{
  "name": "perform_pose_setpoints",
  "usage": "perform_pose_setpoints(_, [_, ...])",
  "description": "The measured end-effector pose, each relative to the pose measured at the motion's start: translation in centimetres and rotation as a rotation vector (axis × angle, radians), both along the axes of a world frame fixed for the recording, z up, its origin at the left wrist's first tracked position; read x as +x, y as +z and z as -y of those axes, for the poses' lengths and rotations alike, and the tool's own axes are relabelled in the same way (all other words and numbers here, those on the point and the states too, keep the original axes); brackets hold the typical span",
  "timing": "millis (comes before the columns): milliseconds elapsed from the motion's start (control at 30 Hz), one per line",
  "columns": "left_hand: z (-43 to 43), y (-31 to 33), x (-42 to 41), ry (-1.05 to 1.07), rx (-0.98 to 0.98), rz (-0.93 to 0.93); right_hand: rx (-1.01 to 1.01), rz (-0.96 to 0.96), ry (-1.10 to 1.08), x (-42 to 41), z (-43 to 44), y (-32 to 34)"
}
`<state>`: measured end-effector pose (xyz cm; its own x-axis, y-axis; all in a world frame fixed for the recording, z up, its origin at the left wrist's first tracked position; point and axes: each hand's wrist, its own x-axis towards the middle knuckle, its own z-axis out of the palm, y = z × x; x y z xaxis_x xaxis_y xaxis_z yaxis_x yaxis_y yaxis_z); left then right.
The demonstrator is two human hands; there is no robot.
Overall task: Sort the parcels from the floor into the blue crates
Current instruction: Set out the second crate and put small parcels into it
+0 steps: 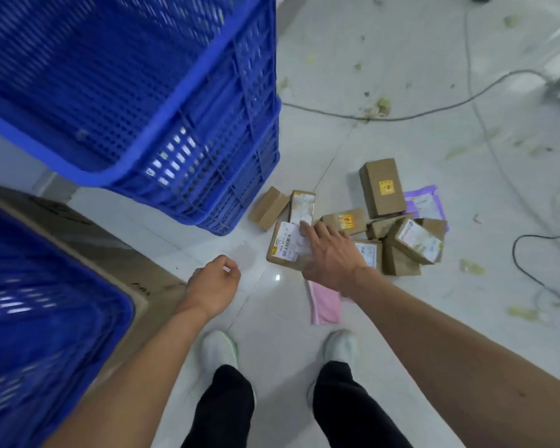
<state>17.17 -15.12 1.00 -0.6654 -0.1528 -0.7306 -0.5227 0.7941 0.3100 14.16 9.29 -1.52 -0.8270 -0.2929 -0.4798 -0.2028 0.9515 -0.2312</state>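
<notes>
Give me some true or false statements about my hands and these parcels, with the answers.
1. The right hand reaches over a labelled box. True.
2. The left hand grips a parcel. False: it holds no parcel.
3. A pink mailer lies on the floor. True.
4. The brown boxes sit inside a crate. False: the brown boxes lie on the floor beside the blue crates.

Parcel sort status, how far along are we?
Done: nothing confirmable; the blue crates are blurred and their contents unclear. In hand: the right hand rests with straight fingers on a labelled box, not yet gripping it; the left hand is loosely curled and seems empty. Left: the pile of boxes, a purple mailer and a pink packet on the floor.
</notes>
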Motion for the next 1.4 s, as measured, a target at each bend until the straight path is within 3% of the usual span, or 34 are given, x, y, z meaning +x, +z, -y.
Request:
perform_pose_setpoints(300, [-1.5,25.8,2.3,0.185,0.124,-0.154,-0.129,-0.050,-0.021,0.4,0.1,25.8])
perform_pose_setpoints(567, [3.6,35.7,0.1,0.270,0.097,-0.342,-0.152,-0.154,0.084,-3.4,5.1,36.6])
perform_pose_setpoints(800, [11.6,35.4,-6.2,0.215,0.066,-0.444,-0.088,-0.195,0.126,-9.2,12.2,38.6])
perform_pose_setpoints(1100, [19.2,31.1,-14.3,0.136,0.039,-0.492,-0.017,-0.244,0.195,-16.6,19.6,36.5])
perform_pose_setpoints(1400, [23.1,24.7,-21.6,0.018,-0.117,-0.643,0.030,-0.156,0.341,-27.1,24.1,27.7])
